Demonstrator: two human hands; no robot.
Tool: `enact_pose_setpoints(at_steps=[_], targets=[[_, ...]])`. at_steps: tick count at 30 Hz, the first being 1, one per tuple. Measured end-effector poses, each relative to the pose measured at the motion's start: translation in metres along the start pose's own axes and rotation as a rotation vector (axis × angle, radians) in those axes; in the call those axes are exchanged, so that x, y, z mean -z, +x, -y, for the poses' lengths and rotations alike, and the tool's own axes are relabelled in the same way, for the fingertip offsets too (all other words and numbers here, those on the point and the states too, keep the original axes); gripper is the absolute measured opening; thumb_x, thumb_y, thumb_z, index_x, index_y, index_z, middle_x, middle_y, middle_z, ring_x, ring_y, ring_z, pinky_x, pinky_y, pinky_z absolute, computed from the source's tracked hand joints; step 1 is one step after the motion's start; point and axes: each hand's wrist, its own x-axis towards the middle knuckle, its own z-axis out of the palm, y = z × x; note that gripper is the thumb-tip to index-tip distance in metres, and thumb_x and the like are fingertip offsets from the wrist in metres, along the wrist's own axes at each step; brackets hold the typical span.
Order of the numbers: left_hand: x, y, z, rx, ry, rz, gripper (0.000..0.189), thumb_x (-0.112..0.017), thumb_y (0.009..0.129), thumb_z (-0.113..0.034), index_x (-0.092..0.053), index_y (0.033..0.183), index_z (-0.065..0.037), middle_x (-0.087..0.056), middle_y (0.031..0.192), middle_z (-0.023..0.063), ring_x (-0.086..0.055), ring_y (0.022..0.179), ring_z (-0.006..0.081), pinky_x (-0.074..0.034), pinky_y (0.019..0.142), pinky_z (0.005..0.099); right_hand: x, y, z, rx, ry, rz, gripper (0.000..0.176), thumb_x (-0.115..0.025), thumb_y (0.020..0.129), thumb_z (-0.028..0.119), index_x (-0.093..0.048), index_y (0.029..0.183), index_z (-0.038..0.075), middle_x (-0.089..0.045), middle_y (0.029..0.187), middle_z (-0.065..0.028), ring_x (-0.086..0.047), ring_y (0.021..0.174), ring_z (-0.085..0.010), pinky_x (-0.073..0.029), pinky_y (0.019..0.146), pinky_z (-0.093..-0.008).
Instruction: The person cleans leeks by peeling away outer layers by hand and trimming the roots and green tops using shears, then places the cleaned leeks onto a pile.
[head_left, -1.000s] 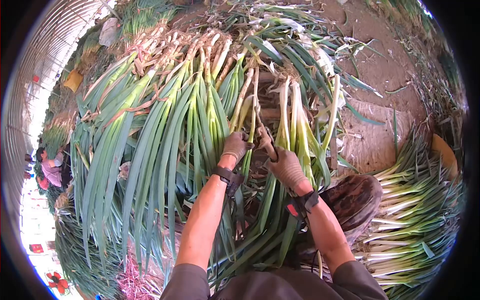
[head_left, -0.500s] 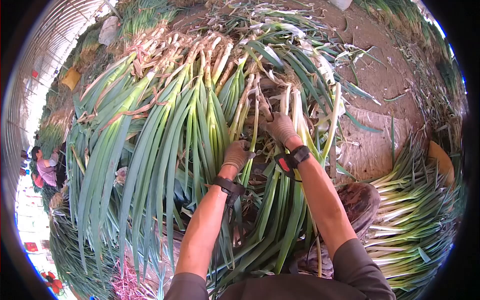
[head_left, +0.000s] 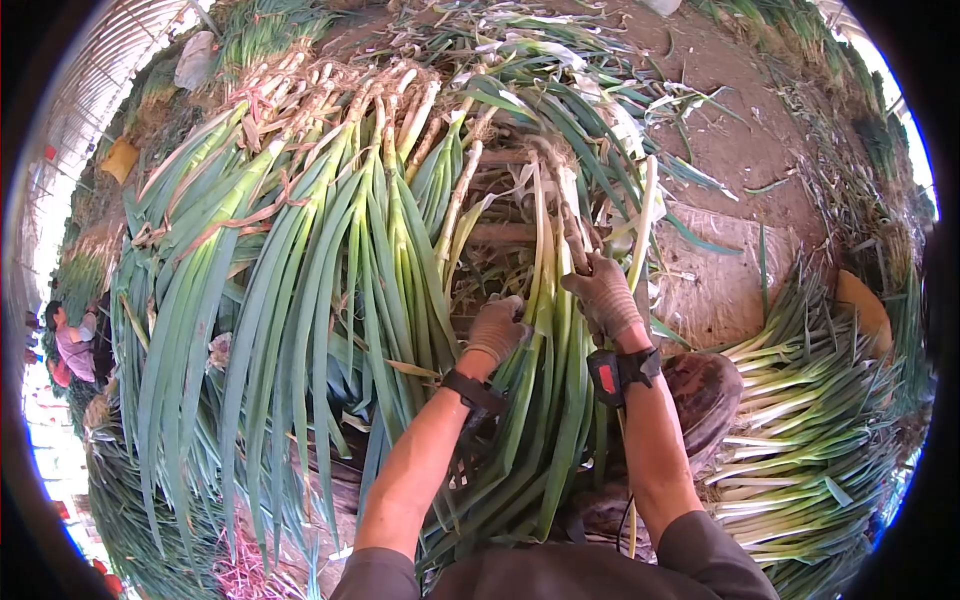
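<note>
Both of my hands wear tan gloves and dark wrist straps. My left hand (head_left: 500,328) is closed near a green onion stalk at the middle; what its fingers hold is too small to make out. To its right, my right hand (head_left: 606,296) is wrapped round a brownish onion stalk (head_left: 568,205) that slants up and left from the fist. Pale onion stems (head_left: 541,245) stand just left of that stalk, their leaves hanging below my hands. A large bunch of green onions (head_left: 300,225) with dry roots spreads to the left.
Peeled onions (head_left: 790,450) lie in a pile at the lower right, beside my knee (head_left: 706,400). A wooden board (head_left: 725,270) is on the soil behind them. A person (head_left: 75,343) sits at the far left. Purple ties (head_left: 245,570) lie at the lower left.
My right hand has moved right and slightly down, and my left hand slightly right. The stalk between my hands has shifted right among the pale stems. The whole view has drifted a little left.
</note>
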Motion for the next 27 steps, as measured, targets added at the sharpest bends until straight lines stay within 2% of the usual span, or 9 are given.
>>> enact_pose_setpoints(at_steps=[1, 4, 7, 10, 16, 19, 23, 26, 27], targets=[[-0.004, -0.002, -0.003, -0.022, 0.018, -0.002, 0.040, -0.071, 0.078, -0.018, -0.063, 0.114, -0.002, -0.067, 0.113, 0.0208, -0.063, 0.106, 0.0394, -0.049, 0.093, 0.0439, 0.005, -0.005, 0.000, -0.029, -0.017, 0.000, 0.035, -0.068, 0.076, 0.024, -0.065, 0.092, -0.008, -0.065, 0.072, -0.0229, -0.065, 0.066, -0.0344, -0.052, 0.069, -0.0423], [-0.010, -0.005, -0.012, 0.007, 0.102, -0.038, 0.040, -0.071, 0.078, -0.018, -0.062, 0.114, -0.003, -0.066, 0.113, 0.0207, -0.063, 0.106, 0.0385, -0.050, 0.093, 0.0446, 0.013, -0.028, 0.007, -0.027, -0.083, 0.029, 0.036, -0.069, 0.075, 0.024, -0.065, 0.091, -0.008, -0.064, 0.072, -0.0221, -0.066, 0.067, -0.0333, -0.052, 0.069, -0.0420], [-0.014, -0.007, -0.007, -0.082, 0.018, -0.074, 0.036, -0.070, 0.079, -0.020, -0.063, 0.109, -0.001, -0.066, 0.108, 0.0228, -0.064, 0.103, 0.0398, -0.050, 0.090, 0.0443, 0.016, -0.047, 0.002, -0.054, -0.178, 0.113, 0.037, -0.069, 0.075, 0.023, -0.065, 0.094, -0.008, -0.066, 0.078, -0.0234, -0.067, 0.073, -0.0334, -0.052, 0.072, -0.0417], [-0.023, -0.009, -0.011, -0.124, -0.035, 0.027, 0.037, -0.069, 0.080, -0.024, -0.063, 0.107, 0.001, -0.066, 0.102, 0.0250, -0.064, 0.098, 0.0411, -0.050, 0.087, 0.0431, 0.024, -0.065, -0.007, 0.009, -0.037, 0.052, 0.040, -0.069, 0.075, 0.023, -0.065, 0.099, -0.008, -0.066, 0.079, -0.0238, -0.066, 0.073, -0.0336, -0.052, 0.074, -0.0412], [-0.048, -0.020, -0.034, -0.184, -0.203, 0.089, 0.037, -0.067, 0.081, -0.024, -0.062, 0.105, 0.003, -0.066, 0.101, 0.0271, -0.064, 0.097, 0.0435, -0.050, 0.086, 0.0429, 0.040, -0.092, -0.018, -0.065, 0.012, 0.066, 0.045, -0.070, 0.077, 0.022, -0.063, 0.108, -0.009, -0.068, 0.087, -0.0253, -0.066, 0.080, -0.0324, -0.051, 0.078, -0.0397], [-0.078, -0.019, -0.040, -0.254, -0.163, 0.021, 0.035, -0.067, 0.081, -0.028, -0.061, 0.101, 0.000, -0.066, 0.095, 0.0259, -0.063, 0.096, 0.0442, -0.050, 0.086, 0.0482, 0.044, -0.108, -0.024, -0.048, -0.069, 0.097, 0.046, -0.072, 0.076, 0.019, -0.062, 0.111, -0.009, -0.068, 0.087, -0.0231, -0.067, 0.080, -0.0288, -0.052, 0.078, -0.0379], [-0.095, -0.023, -0.056, -0.356, -0.165, -0.046, 0.032, -0.067, 0.081, -0.026, -0.062, 0.100, 0.000, -0.065, 0.099, 0.0269, -0.062, 0.099, 0.0449, -0.049, 0.086, 0.0493, 0.040, -0.111, -0.021, -0.076, -0.009, 0.099, 0.047, -0.072, 0.075, 0.019, -0.063, 0.112, -0.009, -0.068, 0.086, -0.0222, -0.067, 0.080, -0.0274, -0.052, 0.079, -0.0372], [-0.065, -0.033, -0.048, -0.328, -0.161, -0.018, 0.034, -0.066, 0.082, -0.017, -0.065, 0.111, 0.002, -0.066, 0.107, 0.0245, -0.062, 0.107, 0.0409, -0.049, 0.091, 0.0462, 0.027, -0.113, 0.014, 0.001, -0.043, 0.137, 0.046, -0.072, 0.075, 0.019, -0.064, 0.111, -0.009, -0.069, 0.088, -0.0216, -0.067, 0.080, -0.0267, -0.052, 0.078, -0.0364], [-0.061, -0.031, -0.030, -0.347, -0.128, -0.152, 0.027, -0.068, 0.082, -0.018, -0.067, 0.102, 0.000, -0.067, 0.101, 0.0221, -0.062, 0.100, 0.0410, -0.049, 0.089, 0.0468, 0.017, -0.110, 0.006, 0.035, 0.004, 0.145, 0.045, -0.071, 0.076, 0.017, -0.063, 0.112, -0.008, -0.069, 0.089, -0.0208, -0.067, 0.080, -0.0265, -0.053, 0.078, -0.0363]])
